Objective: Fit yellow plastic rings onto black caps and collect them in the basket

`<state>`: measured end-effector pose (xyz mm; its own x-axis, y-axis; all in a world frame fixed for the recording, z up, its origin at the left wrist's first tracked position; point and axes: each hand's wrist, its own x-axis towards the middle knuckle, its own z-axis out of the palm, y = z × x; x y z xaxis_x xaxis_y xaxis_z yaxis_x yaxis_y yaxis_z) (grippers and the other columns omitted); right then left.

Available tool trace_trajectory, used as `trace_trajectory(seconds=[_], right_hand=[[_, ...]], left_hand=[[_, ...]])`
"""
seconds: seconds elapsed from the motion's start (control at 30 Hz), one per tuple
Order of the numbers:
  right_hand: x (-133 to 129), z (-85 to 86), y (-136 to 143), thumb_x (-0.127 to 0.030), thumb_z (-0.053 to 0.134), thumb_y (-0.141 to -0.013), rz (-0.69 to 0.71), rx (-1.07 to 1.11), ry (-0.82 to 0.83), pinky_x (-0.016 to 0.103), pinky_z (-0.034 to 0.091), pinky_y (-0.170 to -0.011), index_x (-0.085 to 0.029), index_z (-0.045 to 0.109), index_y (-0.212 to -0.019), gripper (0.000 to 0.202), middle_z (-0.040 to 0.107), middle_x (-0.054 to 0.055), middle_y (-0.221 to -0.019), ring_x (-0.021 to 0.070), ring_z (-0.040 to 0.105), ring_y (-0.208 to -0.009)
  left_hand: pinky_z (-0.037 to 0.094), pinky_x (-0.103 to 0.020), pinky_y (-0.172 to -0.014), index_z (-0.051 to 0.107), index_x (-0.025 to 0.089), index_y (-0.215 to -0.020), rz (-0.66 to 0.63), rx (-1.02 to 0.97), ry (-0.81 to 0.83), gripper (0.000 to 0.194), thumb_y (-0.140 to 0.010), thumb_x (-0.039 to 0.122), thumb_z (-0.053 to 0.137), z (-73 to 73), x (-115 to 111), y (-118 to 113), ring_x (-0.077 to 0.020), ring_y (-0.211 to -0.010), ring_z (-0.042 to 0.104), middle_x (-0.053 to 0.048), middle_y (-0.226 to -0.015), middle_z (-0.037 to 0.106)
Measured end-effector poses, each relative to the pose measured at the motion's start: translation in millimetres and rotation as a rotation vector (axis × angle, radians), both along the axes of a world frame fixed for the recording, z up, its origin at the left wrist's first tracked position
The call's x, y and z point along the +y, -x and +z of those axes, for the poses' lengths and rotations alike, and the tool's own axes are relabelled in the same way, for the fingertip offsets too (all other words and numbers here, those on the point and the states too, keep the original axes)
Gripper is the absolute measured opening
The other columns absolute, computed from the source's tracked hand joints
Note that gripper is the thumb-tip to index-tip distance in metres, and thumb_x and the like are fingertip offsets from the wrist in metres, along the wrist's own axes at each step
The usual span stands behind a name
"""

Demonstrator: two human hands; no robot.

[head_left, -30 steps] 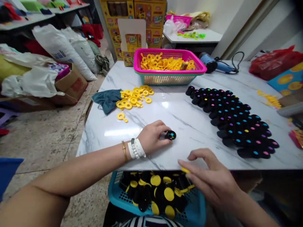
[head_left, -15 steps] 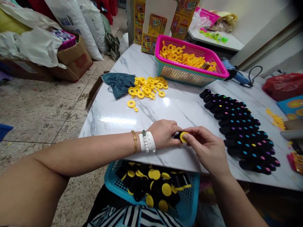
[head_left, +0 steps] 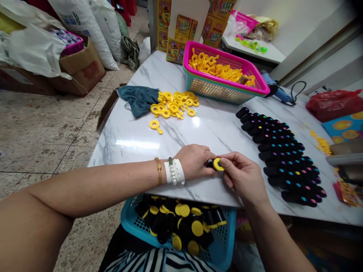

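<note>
My left hand (head_left: 194,161) is closed around a small black cylinder (head_left: 209,164) just above the table's near edge. On the end of that cylinder sits a yellow ring (head_left: 216,165), its centre showing dark. The thumb and fingers of my right hand (head_left: 245,175) pinch the ring from the other side. Below the edge, a blue basket (head_left: 230,241) holds many black cylinders with yellow caps (head_left: 197,228). Farther back lies a heap of yellow rings with small tabs (head_left: 173,106), one ring (head_left: 154,125) apart from it.
Black cylinders with coloured dots (head_left: 279,151) stand in rows at the right. Behind them are a pink-rimmed basket (head_left: 227,51) of yellow parts and a blue power tool (head_left: 280,92). A dark teal cloth (head_left: 138,100) lies on the marbled table (head_left: 136,151), near its left edge.
The yellow ring's face has turned more toward me, showing its dark centre. My right fingers have shifted slightly on it. The whole view has moved a little.
</note>
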<state>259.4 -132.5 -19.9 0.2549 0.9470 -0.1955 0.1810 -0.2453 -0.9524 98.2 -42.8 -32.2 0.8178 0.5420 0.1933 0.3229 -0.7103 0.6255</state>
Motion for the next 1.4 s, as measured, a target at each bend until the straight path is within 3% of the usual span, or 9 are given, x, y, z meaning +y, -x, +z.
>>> trace_trajectory(seconds=[0.3,0.43,0.63,0.9,1.03,1.17,1.4], right_hand=[[-0.2,1.6,1.7,-0.038,0.068,-0.085,0.057,-0.046,-0.028,0.018,0.029,-0.034,-0.018,0.062,-0.088,0.021,0.051,-0.007,-0.043,0.0066,0.04,-0.033],[-3.2,-0.4,3.4,-0.039,0.064,-0.088,0.056,-0.052,-0.015,0.017,0.029,-0.033,-0.021,0.058,-0.09,0.02,0.05,-0.009,-0.043,0.0069,0.041,-0.03],[-8.8,0.2,0.3,-0.039,0.064,-0.088,0.086,0.099,0.02,0.017,0.035,-0.033,-0.021,0.058,-0.096,0.021,0.054,-0.007,-0.047,0.0078,0.047,-0.031],[-1.8,3.0,-1.9,-0.041,0.071,-0.081,0.099,0.229,0.134,0.014,0.021,-0.029,-0.021,0.052,-0.089,0.029,0.043,-0.012,-0.047,0.0028,0.03,-0.029],[1.7,4.3,-2.5,-0.045,0.07,-0.08,0.136,0.254,0.183,0.014,0.019,-0.028,-0.022,0.048,-0.086,0.033,0.043,-0.013,-0.043,0.0037,0.03,-0.026],[4.5,3.5,-3.1,-0.046,0.069,-0.081,0.136,0.248,0.205,0.013,0.016,-0.027,-0.021,0.048,-0.085,0.033,0.046,-0.012,-0.045,0.0028,0.029,-0.026],[4.5,1.5,3.1,-0.046,0.067,-0.083,0.147,0.12,0.176,0.015,0.027,-0.025,-0.023,0.047,-0.088,0.03,0.045,-0.013,-0.044,0.0056,0.034,-0.027]], left_hand=[[0.039,-0.025,-0.059,0.071,0.021,-0.088,0.01,0.042,0.003,0.022,-0.08,0.04,0.065,1.9,-1.0,0.2,-0.0137,-0.066,0.057,-0.001,-0.074,0.064],[0.041,-0.027,-0.061,0.072,0.022,-0.097,0.036,0.069,0.0,0.029,-0.082,0.044,0.061,2.0,-2.8,0.1,-0.0169,-0.069,0.06,-0.003,-0.073,0.066],[0.043,-0.028,-0.062,0.071,0.023,-0.106,0.052,0.044,-0.005,0.034,-0.082,0.042,0.058,1.5,-5.6,0.7,-0.0183,-0.072,0.063,-0.004,-0.074,0.069],[0.041,-0.027,-0.059,0.068,0.017,-0.087,0.055,0.069,-0.06,0.021,-0.08,0.033,0.056,1.8,-12.8,-2.3,-0.0182,-0.068,0.061,-0.004,-0.073,0.067],[0.044,-0.028,-0.062,0.066,0.017,-0.087,0.038,0.085,-0.033,0.016,-0.08,0.028,0.057,1.9,-12.7,-1.9,-0.0178,-0.068,0.062,-0.004,-0.073,0.067],[0.046,-0.028,-0.062,0.064,0.016,-0.092,0.06,0.111,-0.006,0.022,-0.082,0.035,0.06,0.4,-12.0,-2.7,-0.0183,-0.07,0.063,-0.004,-0.075,0.067],[0.044,-0.028,-0.059,0.06,0.014,-0.092,0.13,0.194,-0.052,0.03,-0.083,0.043,0.059,4.2,-13.0,-8.0,-0.022,-0.072,0.064,-0.007,-0.074,0.066]])
